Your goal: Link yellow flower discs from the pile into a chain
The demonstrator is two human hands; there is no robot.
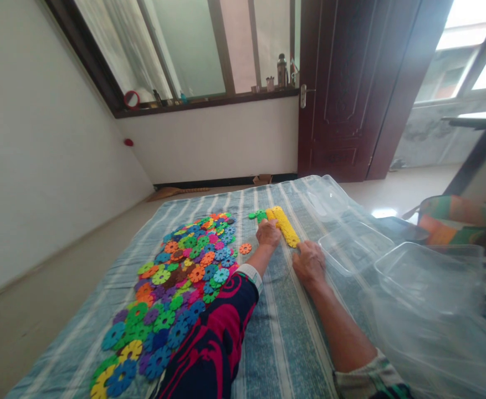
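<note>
My left hand is closed with bent fingers at the green snowflake discs and the left edge of the yellow snowflake discs. Its fingertips are partly hidden, so whatever they pinch does not show. The yellow discs lie close together in a long slanting strip. At the near end of that strip rests my right hand, fingers loosely bent and slightly apart, with nothing visible in them. A single orange disc lies left of my left wrist. A large spread of mixed-colour discs covers the cloth further left.
Clear plastic boxes and lids stand along the right side of the striped cloth. Beyond the far edge are a dark red door and a window ledge holding a thermos. A broom lies on the floor.
</note>
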